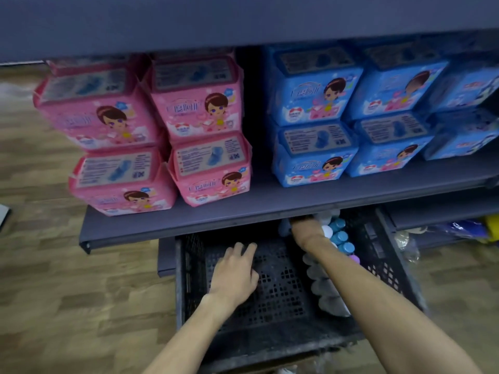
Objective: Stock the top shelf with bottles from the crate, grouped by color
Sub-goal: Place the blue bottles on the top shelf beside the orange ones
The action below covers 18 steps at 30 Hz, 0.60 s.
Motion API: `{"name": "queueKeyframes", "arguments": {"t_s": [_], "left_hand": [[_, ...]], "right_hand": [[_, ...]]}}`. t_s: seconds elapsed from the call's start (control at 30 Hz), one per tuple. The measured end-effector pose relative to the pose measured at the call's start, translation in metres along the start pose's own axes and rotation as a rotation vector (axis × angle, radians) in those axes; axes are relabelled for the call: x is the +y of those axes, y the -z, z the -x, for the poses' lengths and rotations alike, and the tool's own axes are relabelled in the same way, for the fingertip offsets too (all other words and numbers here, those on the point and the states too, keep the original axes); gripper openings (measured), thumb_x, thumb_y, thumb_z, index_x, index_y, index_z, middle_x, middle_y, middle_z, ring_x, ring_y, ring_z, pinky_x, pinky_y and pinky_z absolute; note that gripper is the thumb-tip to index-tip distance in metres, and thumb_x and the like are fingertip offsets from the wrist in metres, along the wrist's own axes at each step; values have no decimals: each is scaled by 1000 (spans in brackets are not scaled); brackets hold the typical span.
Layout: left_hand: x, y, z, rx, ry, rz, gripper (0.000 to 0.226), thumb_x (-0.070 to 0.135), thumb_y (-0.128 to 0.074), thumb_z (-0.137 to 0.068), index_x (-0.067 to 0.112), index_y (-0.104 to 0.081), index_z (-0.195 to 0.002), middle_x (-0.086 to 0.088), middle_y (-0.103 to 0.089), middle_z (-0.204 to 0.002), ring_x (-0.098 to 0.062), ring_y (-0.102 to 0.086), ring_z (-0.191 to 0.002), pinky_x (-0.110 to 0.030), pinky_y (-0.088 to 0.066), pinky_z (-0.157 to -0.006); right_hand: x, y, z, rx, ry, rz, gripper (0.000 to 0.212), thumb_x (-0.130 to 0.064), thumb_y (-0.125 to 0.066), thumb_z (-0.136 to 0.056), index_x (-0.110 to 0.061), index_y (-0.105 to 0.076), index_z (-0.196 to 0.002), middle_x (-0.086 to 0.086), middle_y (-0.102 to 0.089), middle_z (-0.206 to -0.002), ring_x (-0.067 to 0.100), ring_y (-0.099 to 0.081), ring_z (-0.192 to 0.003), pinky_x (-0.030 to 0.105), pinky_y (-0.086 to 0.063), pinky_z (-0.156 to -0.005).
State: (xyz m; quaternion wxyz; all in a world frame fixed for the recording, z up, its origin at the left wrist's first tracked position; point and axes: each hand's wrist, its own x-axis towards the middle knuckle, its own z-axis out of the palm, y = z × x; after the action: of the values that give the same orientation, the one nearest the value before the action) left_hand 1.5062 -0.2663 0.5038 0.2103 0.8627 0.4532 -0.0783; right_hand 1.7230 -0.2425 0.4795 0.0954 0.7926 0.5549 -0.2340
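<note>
A black plastic crate [189, 265] stands on the floor, its far end tucked under a dark shelf board [270, 209]. Bottles with blue caps [340, 237], a white cap [327, 231] and a purple cap [355, 259] stand along the crate's right side, and grey-white bottles [322, 288] line up nearer to me. My left hand [235, 273] hovers over the crate's bare mesh floor with its fingers loosely spread and holds nothing. My right hand [303, 225] reaches into the far end by the bottles. The shelf edge hides its fingers.
Pink packs [194, 109] are stacked on the left of the middle shelf and blue packs [313, 98] on the right. Another dark shelf board [243, 20] runs across the top. Wood-look floor [67, 292] lies to the left, with bagged goods [459, 228] low at the right.
</note>
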Motion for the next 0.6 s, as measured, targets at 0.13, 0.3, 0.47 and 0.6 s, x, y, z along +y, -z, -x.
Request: {"name": "queueKeyframes", "arguments": {"t_s": [0.13, 0.3, 0.47, 0.6], "left_hand": [[-9, -3, 1, -17, 14, 9, 57, 30, -48, -94, 22, -28, -147, -7, -41, -137, -27, -45, -119, -38, -50, -88], [-11, -4, 0, -13, 0, 39, 56, 29, -48, -94, 21, -29, -145, -6, -43, -134, -27, -46, -116, -39, -49, -87], [-17, -8, 3, 6, 3, 32, 55, 30, -49, -92, 21, -31, -143, -6, -46, -130, -26, -48, -113, -38, -49, -86], [-19, -9, 7, 4, 16, 34, 55, 31, -49, -92, 21, -32, -143, -5, -47, -129, -26, -48, -113, -38, -48, -88]], "right_hand": [[3, -19, 4, -67, -36, -8, 38, -12, -41, -100, -10, -48, -137, 15, -55, -138, 32, -56, -123, 39, -45, -101], [4, -38, 17, 3, 88, -34, 41, -16, -55, -93, -18, -47, -133, 9, -57, -130, 34, -61, -112, 39, -47, -86], [3, -51, 28, 63, 76, -329, 35, -33, -64, -88, -15, -50, -115, 10, -64, -114, 33, -61, -102, 36, -47, -79], [3, -56, 42, 94, 109, -475, 33, -34, -72, -83, -15, -51, -100, 6, -64, -98, 28, -61, -89, 34, -45, -74]]}}
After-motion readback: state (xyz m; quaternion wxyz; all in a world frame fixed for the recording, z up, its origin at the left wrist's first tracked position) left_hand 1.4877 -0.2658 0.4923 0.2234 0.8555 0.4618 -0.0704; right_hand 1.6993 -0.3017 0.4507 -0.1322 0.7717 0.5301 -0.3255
